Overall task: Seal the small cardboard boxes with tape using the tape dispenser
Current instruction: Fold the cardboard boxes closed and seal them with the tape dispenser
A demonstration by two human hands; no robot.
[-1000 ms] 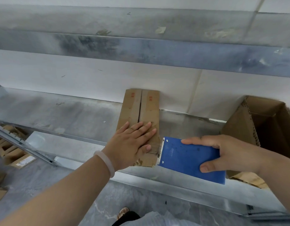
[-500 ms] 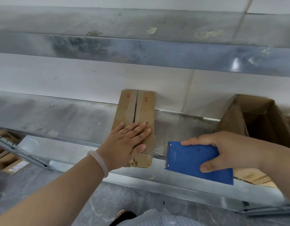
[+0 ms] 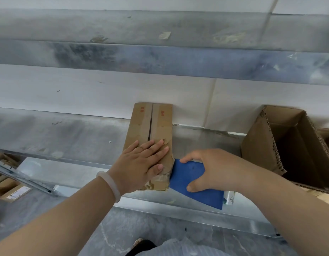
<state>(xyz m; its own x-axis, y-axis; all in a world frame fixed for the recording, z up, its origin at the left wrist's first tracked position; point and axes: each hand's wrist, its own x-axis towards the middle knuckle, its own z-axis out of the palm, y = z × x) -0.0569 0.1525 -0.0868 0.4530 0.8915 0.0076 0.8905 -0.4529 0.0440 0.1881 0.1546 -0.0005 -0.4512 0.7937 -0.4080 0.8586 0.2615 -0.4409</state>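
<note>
So, head view: looked down on a metal shelf (image 3: pixel 67 133) set against a white wall.
small cardboard box (image 3: pixel 154 122): lay flat on the shelf, far end touching the wall, centre seam running away, near end at the shelf's front edge.
left hand (image 3: pixel 141 163): rested palm-down on the box's near half, fingers straight and spread; pale bracelet (image 3: pixel 110 183) on the wrist.
right hand (image 3: pixel 215 169): gripped the blue tape dispenser (image 3: pixel 187 174), thumb curled at its near edge, fingers over the far edge.
dispenser position: sat just right of the box, front edge touching the box's near right corner.
open carton (image 3: pixel 261 145): stood on the shelf at far right, apart from the box.
</note>
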